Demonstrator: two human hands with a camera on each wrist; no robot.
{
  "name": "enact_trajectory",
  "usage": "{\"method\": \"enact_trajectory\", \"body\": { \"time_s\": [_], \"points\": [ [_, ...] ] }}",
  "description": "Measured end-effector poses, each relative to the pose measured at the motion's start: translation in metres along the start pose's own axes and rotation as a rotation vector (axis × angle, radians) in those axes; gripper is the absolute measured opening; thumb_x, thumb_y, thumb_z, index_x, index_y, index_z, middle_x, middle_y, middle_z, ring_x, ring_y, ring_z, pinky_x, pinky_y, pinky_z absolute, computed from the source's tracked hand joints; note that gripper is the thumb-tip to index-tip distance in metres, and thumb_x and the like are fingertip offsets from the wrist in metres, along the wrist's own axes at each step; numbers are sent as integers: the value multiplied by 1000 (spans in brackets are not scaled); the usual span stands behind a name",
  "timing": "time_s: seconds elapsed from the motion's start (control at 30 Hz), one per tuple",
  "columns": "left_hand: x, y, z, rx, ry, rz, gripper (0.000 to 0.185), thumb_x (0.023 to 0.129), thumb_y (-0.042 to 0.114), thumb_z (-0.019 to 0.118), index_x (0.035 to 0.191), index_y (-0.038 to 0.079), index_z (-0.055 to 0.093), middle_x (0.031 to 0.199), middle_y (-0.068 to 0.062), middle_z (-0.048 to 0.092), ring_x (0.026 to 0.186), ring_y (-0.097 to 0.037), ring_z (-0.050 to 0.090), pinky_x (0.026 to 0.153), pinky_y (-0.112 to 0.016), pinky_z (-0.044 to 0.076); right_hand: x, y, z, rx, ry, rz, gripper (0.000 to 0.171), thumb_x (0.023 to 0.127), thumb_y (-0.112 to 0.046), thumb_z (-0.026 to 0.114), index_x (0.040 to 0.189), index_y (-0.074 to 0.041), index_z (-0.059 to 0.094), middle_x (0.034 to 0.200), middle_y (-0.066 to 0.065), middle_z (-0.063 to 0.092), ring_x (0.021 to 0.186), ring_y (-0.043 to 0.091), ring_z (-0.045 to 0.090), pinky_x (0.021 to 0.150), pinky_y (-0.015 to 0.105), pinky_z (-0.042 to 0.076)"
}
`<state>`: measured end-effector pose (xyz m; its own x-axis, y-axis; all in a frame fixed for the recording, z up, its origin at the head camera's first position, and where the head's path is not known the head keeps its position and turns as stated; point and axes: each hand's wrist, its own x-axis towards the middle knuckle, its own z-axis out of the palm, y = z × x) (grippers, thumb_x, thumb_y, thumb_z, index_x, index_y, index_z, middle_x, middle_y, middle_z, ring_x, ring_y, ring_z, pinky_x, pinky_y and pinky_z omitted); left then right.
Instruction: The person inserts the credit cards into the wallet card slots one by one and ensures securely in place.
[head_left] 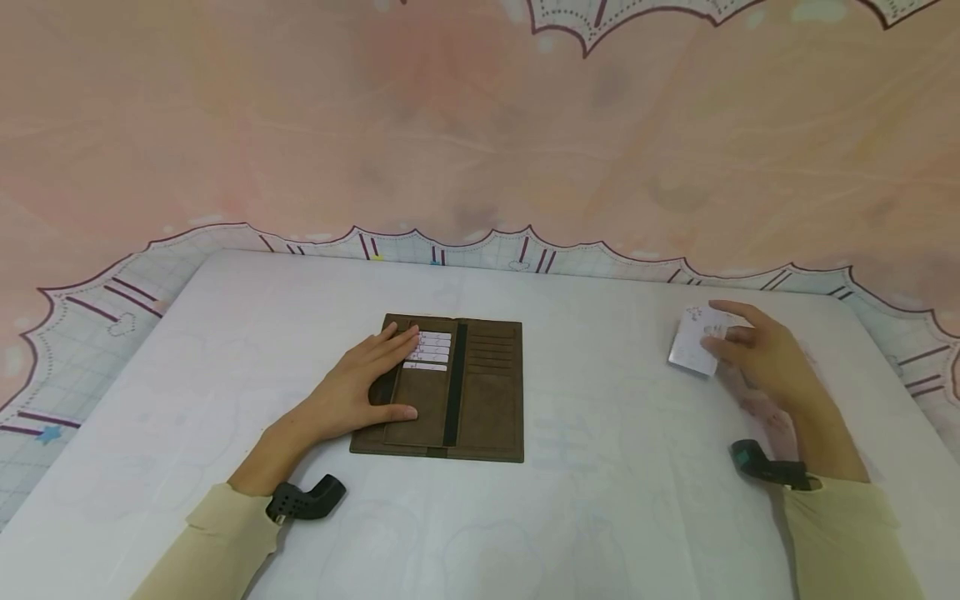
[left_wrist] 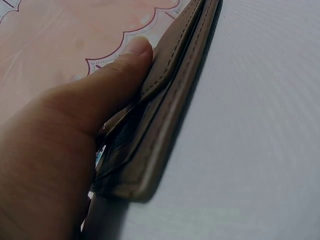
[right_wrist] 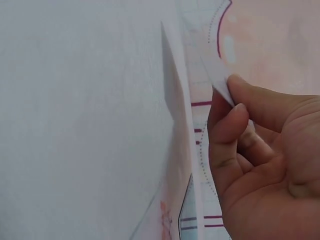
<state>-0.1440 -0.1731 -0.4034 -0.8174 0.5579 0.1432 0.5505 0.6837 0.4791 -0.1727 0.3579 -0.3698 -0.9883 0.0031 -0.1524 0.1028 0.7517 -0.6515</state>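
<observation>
A brown wallet (head_left: 457, 392) lies open on the white table (head_left: 600, 467), with several white cards (head_left: 429, 350) tucked in its left slots. My left hand (head_left: 360, 387) rests flat on the wallet's left half, fingers straight over the cards, thumb along the lower flap; the left wrist view shows the thumb (left_wrist: 120, 75) against the wallet edge (left_wrist: 170, 105). At the right, my right hand (head_left: 757, 354) pinches a white card (head_left: 696, 343) between thumb and fingers, just above the table. In the right wrist view the white card (right_wrist: 220, 82) is seen edge-on at my fingertips (right_wrist: 235, 112).
The table is covered in a white sheet, with a pink patterned cloth (head_left: 480, 125) hanging behind it and a grid-print border (head_left: 97, 317) around the edges. Black wrist mounts (head_left: 307, 498) sit on both forearms.
</observation>
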Motion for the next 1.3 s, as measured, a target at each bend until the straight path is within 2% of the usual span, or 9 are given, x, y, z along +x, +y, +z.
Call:
{"method": "enact_trajectory", "body": {
  "time_s": [0.07,0.2,0.43,0.6,0.73,0.93,1.3],
  "points": [
    [0,0,0,2,3,2,93,78,50,74,151,11,30,156,-4,25,144,-31,13,113,-54,12,-1,-2,1,9,6,-12,75,89,-54,58,151,-23,30,117,25,56,92,33,51,59,31,44],
    [-1,0,0,4,1,-1,93,78,50,74,151,11,31,156,-4,25,144,-31,13,113,-54,12,-3,-6,4,17,23,-27,71,90,-54,57,150,-25,32,108,19,62,85,28,53,53,30,41],
    [0,2,0,-8,-12,-12,93,78,50,74,151,11,31,156,-3,25,144,-29,12,114,-52,11,1,-20,10,87,14,-88,62,95,-42,57,149,-21,35,99,11,66,82,21,60,69,22,44],
    [1,1,1,-2,-14,-23,94,77,51,74,151,12,30,157,-2,24,145,-29,11,114,-52,11,8,-38,14,133,22,-161,55,96,-30,58,146,-19,40,90,8,66,75,18,60,67,22,48],
    [0,-1,2,-1,-13,-21,94,77,51,74,151,12,30,157,-2,23,145,-28,11,115,-51,10,14,-53,19,207,44,-164,51,95,-27,60,143,-19,44,87,5,65,75,15,58,69,22,52],
    [1,-2,2,4,-8,-11,94,78,51,74,151,12,29,157,-2,23,145,-28,11,115,-50,10,21,-69,32,319,32,-212,51,95,-19,62,143,-12,44,87,6,62,77,14,56,70,18,53],
    [-1,-2,1,0,-6,-10,94,77,50,74,151,11,30,157,-3,24,144,-29,11,114,-51,10,25,-108,58,416,-11,-180,50,95,-17,62,142,-21,47,102,14,60,86,21,55,71,21,53]
  ]
}}
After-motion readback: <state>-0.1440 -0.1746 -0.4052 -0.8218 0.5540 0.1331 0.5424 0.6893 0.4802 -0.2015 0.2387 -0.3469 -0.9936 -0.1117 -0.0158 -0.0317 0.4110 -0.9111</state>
